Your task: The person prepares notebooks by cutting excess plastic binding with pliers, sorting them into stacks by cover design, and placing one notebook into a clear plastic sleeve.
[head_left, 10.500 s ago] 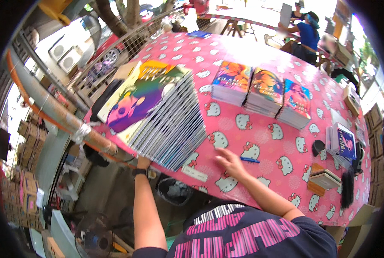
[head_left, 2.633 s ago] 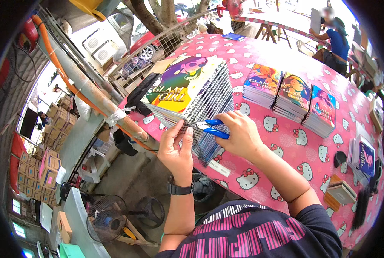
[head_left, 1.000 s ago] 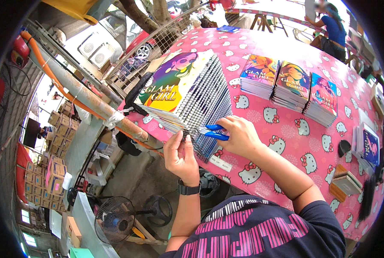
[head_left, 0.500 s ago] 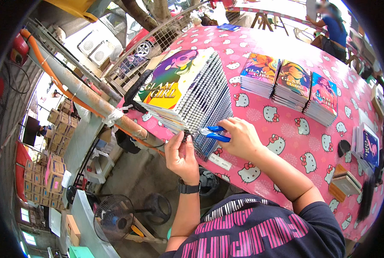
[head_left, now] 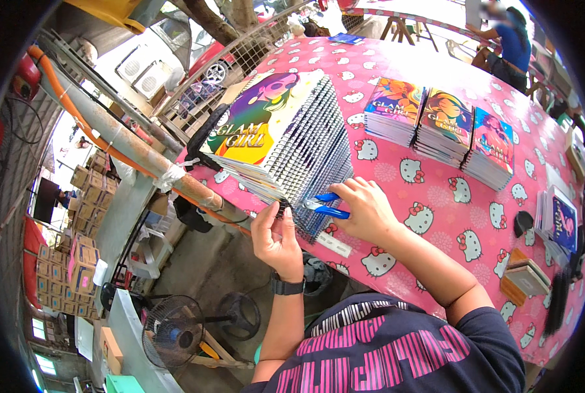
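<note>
A tall stack of spiral notebooks (head_left: 266, 124) with bright illustrated covers stands at the table's left edge, coil bindings facing right. At its near lower corner, my left hand (head_left: 277, 239) is closed, thumb and fingertips pinching the end of a black binding coil (head_left: 283, 207). My right hand (head_left: 369, 211) grips blue-handled cutting pliers (head_left: 332, 211). The pliers' metal jaws point left beside the bound edge, just right of my left fingertips. Whether the jaws touch a wire I cannot tell. A dark watch (head_left: 287, 285) is on my left wrist.
A pink patterned cloth covers the table (head_left: 391, 171). Three smaller notebook stacks (head_left: 444, 128) stand farther right; more notebooks (head_left: 560, 223) lie at the right edge. A rusty pole (head_left: 135, 160) runs along the left. A fan (head_left: 174, 331) stands below left. Another person (head_left: 512, 46) sits far back.
The pliers have shifted slightly, and their handles look a little wider apart. My left hand stays at the stack's corner.
</note>
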